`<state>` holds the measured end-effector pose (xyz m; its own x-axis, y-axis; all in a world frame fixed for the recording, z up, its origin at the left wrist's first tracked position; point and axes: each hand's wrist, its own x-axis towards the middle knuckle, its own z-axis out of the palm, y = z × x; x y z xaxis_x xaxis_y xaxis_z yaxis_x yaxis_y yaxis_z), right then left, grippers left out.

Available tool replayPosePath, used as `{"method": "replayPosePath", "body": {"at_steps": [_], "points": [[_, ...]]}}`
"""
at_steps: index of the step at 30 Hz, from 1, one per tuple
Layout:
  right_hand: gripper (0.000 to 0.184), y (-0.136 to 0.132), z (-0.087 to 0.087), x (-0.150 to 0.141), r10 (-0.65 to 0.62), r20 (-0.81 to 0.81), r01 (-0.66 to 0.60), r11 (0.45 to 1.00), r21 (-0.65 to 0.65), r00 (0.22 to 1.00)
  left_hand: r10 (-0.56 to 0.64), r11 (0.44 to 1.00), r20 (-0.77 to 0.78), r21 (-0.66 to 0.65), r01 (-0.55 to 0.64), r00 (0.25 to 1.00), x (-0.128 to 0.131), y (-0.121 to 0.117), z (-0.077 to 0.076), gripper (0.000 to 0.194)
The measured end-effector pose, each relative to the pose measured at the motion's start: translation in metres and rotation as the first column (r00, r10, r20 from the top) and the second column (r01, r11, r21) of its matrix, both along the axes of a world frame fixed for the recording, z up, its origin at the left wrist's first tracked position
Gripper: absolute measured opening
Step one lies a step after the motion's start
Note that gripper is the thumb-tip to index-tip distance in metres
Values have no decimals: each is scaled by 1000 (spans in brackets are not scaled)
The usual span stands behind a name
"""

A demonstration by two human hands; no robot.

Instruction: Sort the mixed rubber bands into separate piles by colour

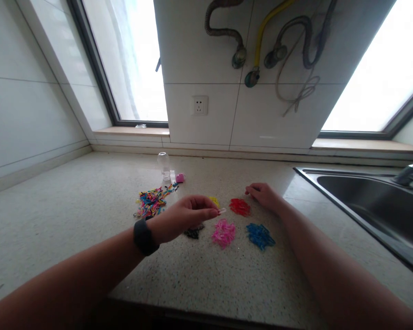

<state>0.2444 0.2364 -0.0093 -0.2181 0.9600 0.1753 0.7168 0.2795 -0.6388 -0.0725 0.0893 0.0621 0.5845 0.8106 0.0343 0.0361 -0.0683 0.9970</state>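
In the head view, the left hand [184, 216] reaches in over the pale speckled stone counter [199, 284], thumb and forefinger pinching a small pale, translucent piece [222, 211] by one end, so the other end sticks out to the right. It hangs between the bright red pile of small plastic-looking pieces [240, 207] on the far right and the pink pile of similar pieces [223, 233] on the near side. Holding just the end seems right: the fingertips hide little, and the piece should come away cleanly.

The right hand [264, 195] rests beside the red pile, on its right, fingers curled inward; whether they hold anything I cannot tell. Keeping that hand low and outside the pile should avoid brushing it apart.

The blue pile [260, 236] lies near right, the black pile [192, 231] sits partly under the left hand, and the yellow pile [214, 200] shows just behind its fingers. With gaps this narrow, the left wrist is best kept raised over the black pieces. The loose multicoloured heap [151, 202] lies farther left; taking single pieces from its edge would likely prevent tangles and strays.
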Motion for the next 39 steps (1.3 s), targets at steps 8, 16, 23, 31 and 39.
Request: {"method": "replayPosePath", "body": {"at_steps": [8, 16, 23, 31, 39], "points": [[41, 0, 0, -1, 4, 9, -4, 1000, -13, 1000, 28, 958, 304, -280, 62, 952, 14, -15, -1, 25], [41, 0, 0, -1, -7, 3, 7, 1000, -13, 1000, 27, 949, 350, -304, 86, 936, 17, -21, 2, 25], [42, -2, 1, -2, -6, -22, 5, 1000, -20, 1000, 27, 960, 349, -269, 72, 937, 19, -20, -3, 27], [41, -1, 1, -1, -7, -4, 7, 999, -38, 1000, 22, 982, 324, -184, 40, 946, 16, -17, -8, 23], [39, -7, 6, -4, -22, 12, 22, 999, -38, 1000, 65, 997, 245, -44, -56, 967, 17, -19, -7, 25]]}}
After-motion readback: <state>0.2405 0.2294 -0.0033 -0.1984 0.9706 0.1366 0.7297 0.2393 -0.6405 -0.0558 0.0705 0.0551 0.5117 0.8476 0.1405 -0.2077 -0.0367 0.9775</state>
